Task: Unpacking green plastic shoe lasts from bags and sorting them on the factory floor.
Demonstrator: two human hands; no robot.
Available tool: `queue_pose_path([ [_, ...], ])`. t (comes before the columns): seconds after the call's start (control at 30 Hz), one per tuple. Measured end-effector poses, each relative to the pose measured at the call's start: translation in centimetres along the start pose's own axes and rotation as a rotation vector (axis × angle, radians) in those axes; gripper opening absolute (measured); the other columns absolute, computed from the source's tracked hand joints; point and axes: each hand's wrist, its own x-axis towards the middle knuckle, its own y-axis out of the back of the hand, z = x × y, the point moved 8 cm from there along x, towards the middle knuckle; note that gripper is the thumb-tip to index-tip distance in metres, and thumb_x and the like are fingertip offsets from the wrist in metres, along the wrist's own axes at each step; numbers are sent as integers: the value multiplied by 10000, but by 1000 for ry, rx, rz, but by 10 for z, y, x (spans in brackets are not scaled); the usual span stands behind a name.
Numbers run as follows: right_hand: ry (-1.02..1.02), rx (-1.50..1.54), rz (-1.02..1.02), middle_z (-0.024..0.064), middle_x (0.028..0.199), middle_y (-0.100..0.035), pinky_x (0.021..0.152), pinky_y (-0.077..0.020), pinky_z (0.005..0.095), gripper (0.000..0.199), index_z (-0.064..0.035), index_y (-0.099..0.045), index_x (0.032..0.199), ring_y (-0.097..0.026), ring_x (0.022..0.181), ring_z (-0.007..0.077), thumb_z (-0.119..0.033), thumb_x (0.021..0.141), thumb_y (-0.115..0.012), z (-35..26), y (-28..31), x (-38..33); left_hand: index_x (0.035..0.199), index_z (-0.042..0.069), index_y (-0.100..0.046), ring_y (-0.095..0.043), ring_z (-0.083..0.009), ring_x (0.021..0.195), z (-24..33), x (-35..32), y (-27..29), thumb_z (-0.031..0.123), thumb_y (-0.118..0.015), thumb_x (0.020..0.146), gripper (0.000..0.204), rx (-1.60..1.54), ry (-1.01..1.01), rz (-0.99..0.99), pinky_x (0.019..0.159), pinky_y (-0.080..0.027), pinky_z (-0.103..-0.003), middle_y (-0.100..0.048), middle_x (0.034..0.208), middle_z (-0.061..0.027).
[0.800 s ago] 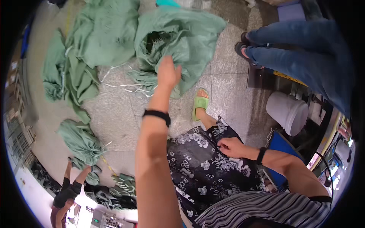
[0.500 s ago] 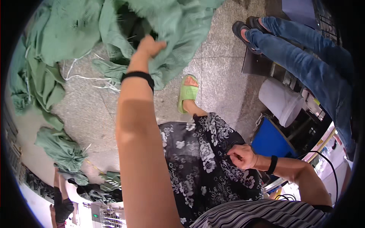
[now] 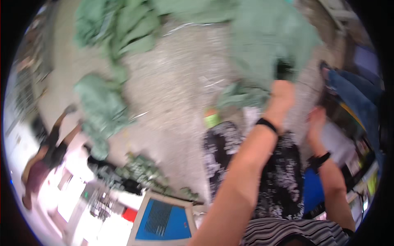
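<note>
A large green cloth sack [image 3: 266, 45] lies on the floor ahead of me, with a dark opening [image 3: 284, 69] at its near side. My left hand [image 3: 282, 92] is at this opening, with the arm stretched forward; its fingers are blurred and partly hidden, so any grip cannot be made out. To the right of it, my right hand [image 3: 316, 119] is raised beside the sack's near right side, its fingers smeared by motion. A dark band circles each wrist. Loose green cloth [image 3: 242, 96] lies just left of my left hand.
More green sacks [image 3: 102, 106] lie at the left, with white cords on the floor. A person in blue jeans [image 3: 357, 90] stands at the right, near a white bucket [image 3: 338, 137]. Another person [image 3: 45, 156] is at the far left. A blue-panelled unit [image 3: 164, 219] stands at lower left.
The view has swung left, bringing the blue-panelled unit in. My right hand has moved from my lap forward toward the sack. My left hand remains at the sack's opening.
</note>
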Motion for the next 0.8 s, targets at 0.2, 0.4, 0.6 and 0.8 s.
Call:
queue_pose_path([
  [0.2, -195, -433, -58, 113, 902, -574, 627, -463, 369, 786, 49, -472, 1190, -574, 763, 226, -551, 721, -667, -104, -144, 89, 919, 183, -716, -636, -151, 925, 1, -64, 64, 196, -530, 826, 208, 244, -11, -47, 732, -425, -339, -686, 933, 13],
  [0.4, 189, -750, -420, 161, 760, -599, 592, -431, 421, 330, 43, -586, 856, -591, 725, 290, -276, 771, -578, 14, -184, 44, 884, 163, -709, -632, -161, 899, -49, -223, 89, 284, -602, 732, 222, 276, -75, -156, 790, -406, -323, -680, 919, -23],
  [0.6, 805, -1358, -352, 181, 823, -600, 641, -455, 464, 161, -48, -572, 891, -594, 762, 360, -133, 758, -604, 103, -139, 2, 873, 148, -707, -624, -171, 893, -14, -306, 41, 295, -635, 681, 252, 299, -118, -237, 877, -362, -317, -675, 907, -31],
  [0.8, 813, -1122, -320, 222, 955, -582, 787, -447, 462, 311, -9, -561, 1033, -564, 898, 383, -205, 794, -602, 117, -164, -108, 829, 126, -712, -638, -187, 841, -2, -366, -13, 229, -626, 676, 204, 309, -58, -246, 863, -417, -372, -682, 870, -59],
])
